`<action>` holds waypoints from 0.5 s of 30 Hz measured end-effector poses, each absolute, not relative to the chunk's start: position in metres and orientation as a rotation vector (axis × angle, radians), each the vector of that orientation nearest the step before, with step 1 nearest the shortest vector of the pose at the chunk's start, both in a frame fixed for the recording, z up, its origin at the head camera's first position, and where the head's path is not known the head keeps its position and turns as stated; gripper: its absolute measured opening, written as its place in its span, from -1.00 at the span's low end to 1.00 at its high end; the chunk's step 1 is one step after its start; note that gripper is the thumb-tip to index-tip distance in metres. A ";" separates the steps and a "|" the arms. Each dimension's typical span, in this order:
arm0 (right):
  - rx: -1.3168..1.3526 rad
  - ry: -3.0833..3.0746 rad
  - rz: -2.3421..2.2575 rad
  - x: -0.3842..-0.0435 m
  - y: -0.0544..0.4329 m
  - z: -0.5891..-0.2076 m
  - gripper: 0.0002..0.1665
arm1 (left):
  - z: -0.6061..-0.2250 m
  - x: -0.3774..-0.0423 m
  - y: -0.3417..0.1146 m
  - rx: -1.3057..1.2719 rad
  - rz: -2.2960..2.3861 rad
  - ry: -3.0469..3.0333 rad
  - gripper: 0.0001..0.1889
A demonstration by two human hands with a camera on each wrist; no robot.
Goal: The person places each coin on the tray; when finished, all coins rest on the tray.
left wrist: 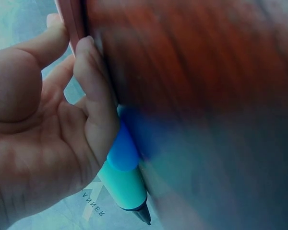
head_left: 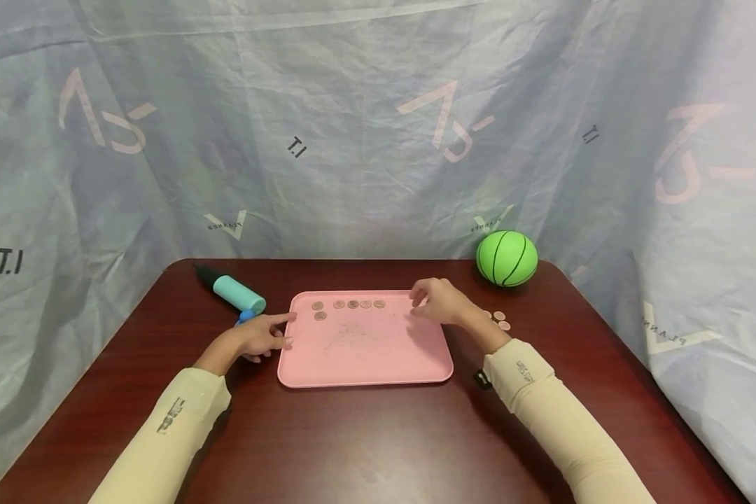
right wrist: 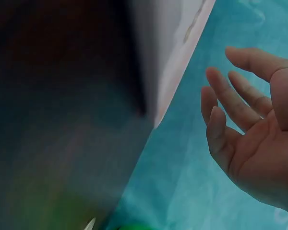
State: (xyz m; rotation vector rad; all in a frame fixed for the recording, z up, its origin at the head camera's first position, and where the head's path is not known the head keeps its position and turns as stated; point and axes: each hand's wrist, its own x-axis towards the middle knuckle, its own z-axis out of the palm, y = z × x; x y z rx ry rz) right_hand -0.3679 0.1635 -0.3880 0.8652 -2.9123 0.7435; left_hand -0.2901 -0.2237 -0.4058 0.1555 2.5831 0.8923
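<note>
A pink rectangular tray (head_left: 365, 364) lies on the table. Several copper-coloured coins (head_left: 353, 304) sit in it along the far side, most in a row, with one coin (head_left: 320, 316) just nearer at the left. My left hand (head_left: 261, 337) rests at the tray's left rim, thumb and index finger extended onto the edge. In the left wrist view its fingertips touch the tray edge (left wrist: 73, 24). Over the tray's far right part is my right hand (head_left: 437, 302), its fingers loosely bent. The right wrist view shows nothing between that hand's thumb and fingers.
More coins (head_left: 500, 320) lie on the table right of the tray, partly hidden by the right wrist. A green ball (head_left: 507, 259) stands at the back right. At left are a turquoise cylinder (head_left: 236, 292) with a black tapered end and a small blue object (head_left: 246, 316).
</note>
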 end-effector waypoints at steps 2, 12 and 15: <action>0.834 -2.924 0.752 -0.367 0.180 -0.391 -0.70 | -0.407 -0.290 -0.223 0.160 0.897 2.580 -0.30; 0.722 -3.018 0.754 -0.367 0.255 -0.396 -0.64 | -0.406 -0.292 -0.226 0.156 0.890 2.580 -0.29; 0.674 -3.064 0.793 -0.368 0.272 -0.400 -0.63 | -0.407 -0.291 -0.227 0.152 0.894 2.579 -0.29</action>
